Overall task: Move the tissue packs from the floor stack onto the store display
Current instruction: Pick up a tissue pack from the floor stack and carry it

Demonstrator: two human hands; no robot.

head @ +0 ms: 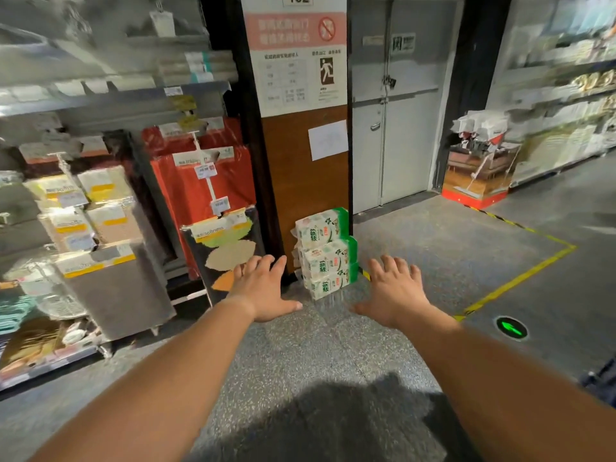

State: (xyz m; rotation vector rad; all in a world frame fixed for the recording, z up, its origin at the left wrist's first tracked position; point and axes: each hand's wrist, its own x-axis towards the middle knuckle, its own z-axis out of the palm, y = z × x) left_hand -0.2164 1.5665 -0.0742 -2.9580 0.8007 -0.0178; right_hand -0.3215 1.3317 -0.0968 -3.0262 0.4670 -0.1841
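Note:
Three white-and-green tissue packs (326, 253) stand stacked on the speckled floor against a brown pillar (305, 181). My left hand (265, 290) reaches out with fingers spread, just left of the stack and apart from it. My right hand (395, 291) is stretched forward on the stack's right side, fingers spread and empty. Both palms face down. The store display (110, 261) of wrapped paper goods runs along the left.
A red paper-goods display (203, 181) and a dark sign stand (230, 248) sit left of the pillar. Grey double doors (393, 128) lie behind, yellow floor tape (520, 278) and a green arrow light (511, 328) at right. More shelving (563, 111) lines the far right.

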